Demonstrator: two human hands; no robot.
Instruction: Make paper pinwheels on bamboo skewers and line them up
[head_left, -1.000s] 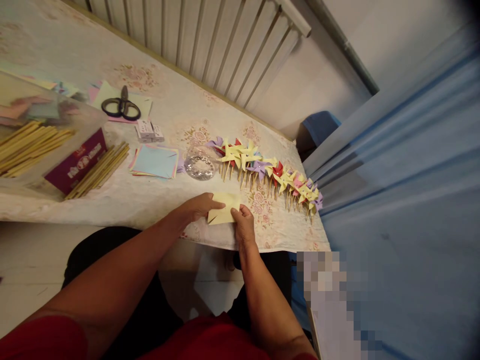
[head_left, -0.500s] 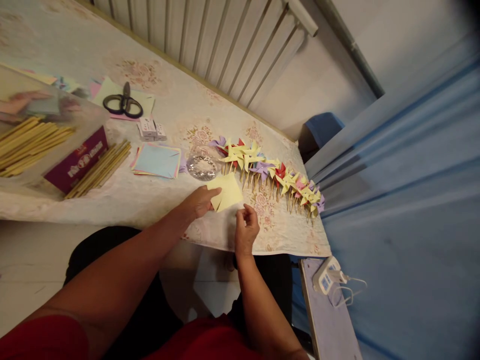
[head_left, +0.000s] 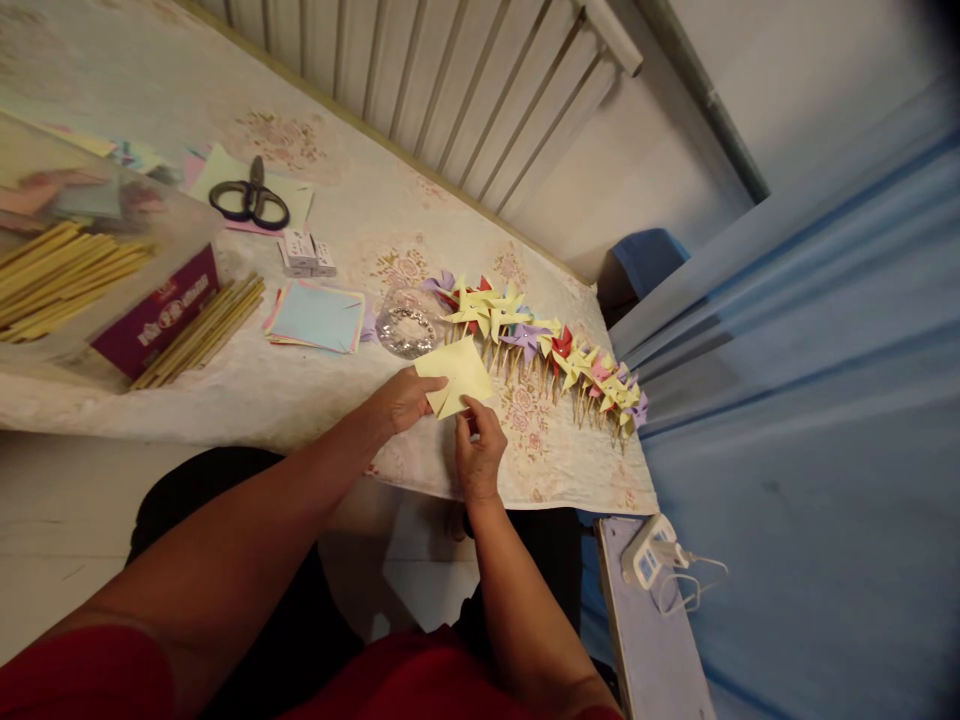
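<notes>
My left hand [head_left: 407,399] is closed on a yellow paper square [head_left: 459,368], its thumb on top near the left edge. Slits run inward from the corners of the paper. At the lower right edge of the same sheet, my right hand [head_left: 481,448] has its thumb and index finger pinched, with the fingertips on the paper. Whether a small pin sits between them I cannot make out. Just behind the paper stands a clear round tub [head_left: 406,328] of small shiny metal pieces. Finished paper pinwheels [head_left: 525,338] on sticks lie in a row to the right.
Left of the tub are a stack of coloured paper squares [head_left: 319,316], small white boxes [head_left: 306,254] and black-handled scissors [head_left: 252,197]. A clear bin [head_left: 56,355] holds wooden sticks, with more sticks [head_left: 202,335] beside it. A power strip [head_left: 646,552] rests on a side bench.
My right hand has moved left and up, from beside the yellow paper to its lower edge. My left hand keeps its hold; the view has shifted slightly.
</notes>
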